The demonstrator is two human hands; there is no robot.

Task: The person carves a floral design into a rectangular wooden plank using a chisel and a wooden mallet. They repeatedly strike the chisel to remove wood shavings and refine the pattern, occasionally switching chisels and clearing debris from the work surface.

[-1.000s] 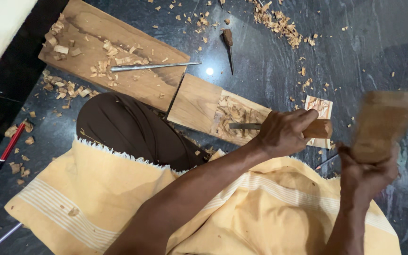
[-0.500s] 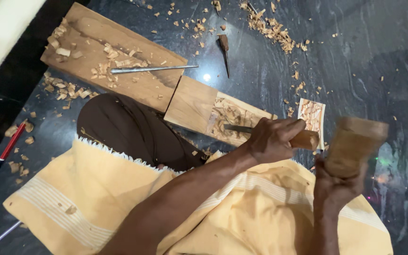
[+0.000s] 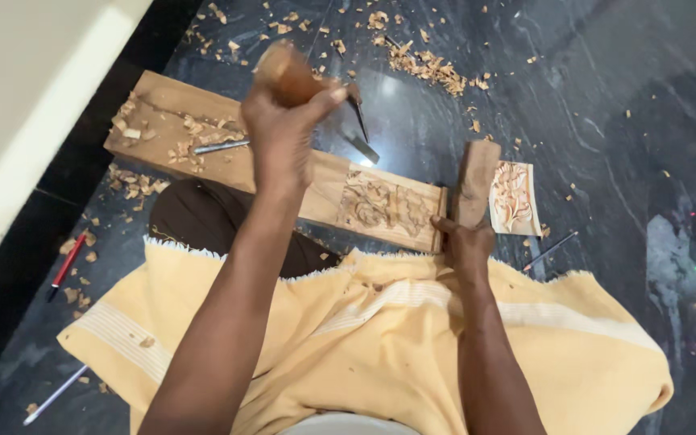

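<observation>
1. At the far left, a red pencil (image 3: 67,265) is lying on the dark stone floor (image 3: 606,97) among wood chips (image 3: 424,66), and a pale rod-like tool (image 3: 54,395) is lying lower down near the edge of the yellow cloth (image 3: 380,338); both are well apart from the hands.
2. A long wooden plank (image 3: 163,133) is being kept flat on the floor, littered with shavings, and a metal tool (image 3: 221,147) is resting across it, seemingly parked there within reach.
3. The left hand (image 3: 283,133) is being held raised above the plank, its fingers (image 3: 320,101) wrapped tightly around the wooden handle of a chisel (image 3: 292,72). The steel blade is pointing down and to the right towards the carving; whether its tip is touching the wood cannot be told, since the blade is blurred against the floor.
4. The carved wooden panel (image 3: 384,205) is lying on the floor just in front of the lap, joined end to end with the plank, its floral relief facing up so that it can be worked from above.
5. The right hand (image 3: 465,246) is gripping the lower end of a wooden mallet (image 3: 477,181), fingers closed around it; the mallet is being stood upright at the panel's right end, apparently at rest.
6. A smaller carved piece (image 3: 513,197) is lying just beside the mallet, and a thin pencil-like tool (image 3: 549,251) is lying to its lower right.
</observation>
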